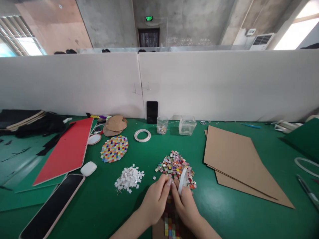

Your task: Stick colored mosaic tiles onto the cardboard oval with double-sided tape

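My left hand [156, 199] and my right hand [185, 202] meet at the fingertips in front of a pile of mixed coloured mosaic tiles [171, 164]. A white tape roll [183, 181] stands on edge in my right hand, its fingers curled round it. The fingers of my left hand are pinched together against the right fingertips; whatever is between them is too small to make out. Below both hands lies a brown cardboard piece [157, 231] with rows of coloured tiles [170, 225] on it, partly hidden by my hands and wrists.
White tiles [129, 178] lie heaped at left, below a tiled disc [114, 148]. Another tape roll [142, 135], a cup [162, 125] and a clear box [187, 125] stand farther back. Cardboard sheets [231, 159] occupy the right; a phone [53, 205] and red board [67, 149] the left.
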Tool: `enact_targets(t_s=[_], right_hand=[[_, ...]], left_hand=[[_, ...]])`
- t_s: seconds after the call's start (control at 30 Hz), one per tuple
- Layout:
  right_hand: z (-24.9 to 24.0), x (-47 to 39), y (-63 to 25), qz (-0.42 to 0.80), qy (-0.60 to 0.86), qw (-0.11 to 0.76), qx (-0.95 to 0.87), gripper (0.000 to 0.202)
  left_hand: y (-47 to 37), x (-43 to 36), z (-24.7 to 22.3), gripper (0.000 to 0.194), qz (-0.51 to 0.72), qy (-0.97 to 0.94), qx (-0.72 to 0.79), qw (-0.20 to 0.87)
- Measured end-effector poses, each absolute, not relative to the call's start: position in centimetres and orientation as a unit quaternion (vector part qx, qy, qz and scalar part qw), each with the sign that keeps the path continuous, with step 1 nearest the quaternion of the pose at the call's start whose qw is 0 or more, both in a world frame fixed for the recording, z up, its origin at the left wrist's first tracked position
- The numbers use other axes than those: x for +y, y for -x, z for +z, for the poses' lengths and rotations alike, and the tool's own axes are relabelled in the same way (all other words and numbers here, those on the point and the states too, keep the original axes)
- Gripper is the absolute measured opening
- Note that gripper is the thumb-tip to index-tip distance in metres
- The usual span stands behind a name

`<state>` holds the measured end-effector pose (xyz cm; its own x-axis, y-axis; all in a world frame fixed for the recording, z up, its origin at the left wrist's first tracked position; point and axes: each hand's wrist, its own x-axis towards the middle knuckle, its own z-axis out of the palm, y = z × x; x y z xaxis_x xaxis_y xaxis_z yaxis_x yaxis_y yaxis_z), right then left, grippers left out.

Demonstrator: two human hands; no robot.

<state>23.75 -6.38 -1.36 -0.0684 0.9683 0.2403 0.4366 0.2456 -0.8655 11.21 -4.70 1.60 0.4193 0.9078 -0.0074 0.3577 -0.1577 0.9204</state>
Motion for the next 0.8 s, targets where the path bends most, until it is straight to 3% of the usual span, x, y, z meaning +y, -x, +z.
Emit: enact_targets(t_s=[0.23, 0.47, 0.8], right_hand=[[-2.1, -6.5, -23.7, 0.288, 0.541, 0.418, -0.670, 0.037], [-0.9, -6.6, -23.6, 0.278, 0.540, 0.396, -0.688, 0.031], [-0.6, -6.5, -23.8, 0.230, 0.527, 0.400, -0.713, 0.026]], left_hand=[[-11.1, -4.7, 0.7, 0.025, 0.274, -0.726, 0.476, 0.414], [-11.0, -4.5, 0.6, 0.023, 0.265, -0.743, 0.494, 0.365], [-11.2, -4.8, 1.6, 0.026, 0.299, -0.700, 0.490, 0.425]])
